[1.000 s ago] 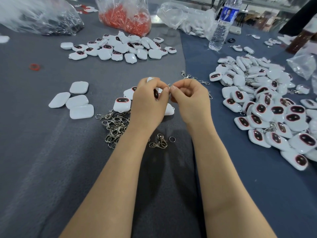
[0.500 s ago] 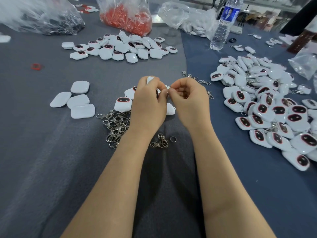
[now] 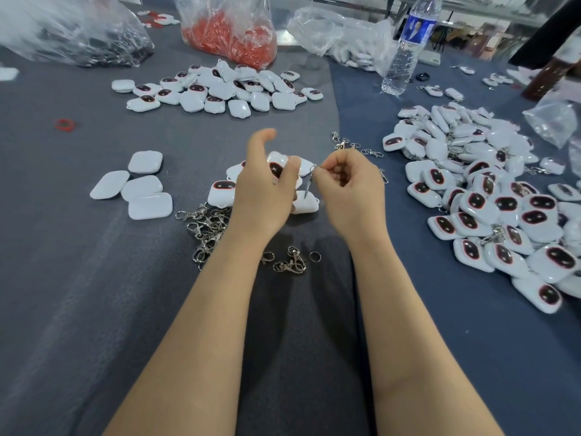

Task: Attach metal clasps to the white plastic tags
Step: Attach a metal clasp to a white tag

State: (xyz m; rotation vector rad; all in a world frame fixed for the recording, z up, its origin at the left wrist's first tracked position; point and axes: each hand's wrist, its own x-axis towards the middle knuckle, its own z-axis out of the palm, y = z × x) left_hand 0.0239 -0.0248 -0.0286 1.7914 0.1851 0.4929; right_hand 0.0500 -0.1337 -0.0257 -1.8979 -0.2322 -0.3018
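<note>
My left hand [image 3: 267,196] holds a white tag [image 3: 276,163] in curled fingers, thumb lifted off it, at the scene's centre. Just right of it, my right hand [image 3: 349,190] pinches a metal clasp [image 3: 308,182], which hangs down between both hands. Loose clasps [image 3: 204,228] lie nearer, to the left.

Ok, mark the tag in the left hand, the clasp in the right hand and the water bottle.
tag [image 3: 276,169], head view, dark oval face.
clasp [image 3: 307,185], head view, hanging shank.
water bottle [image 3: 416,29], head view, blue label.
</note>
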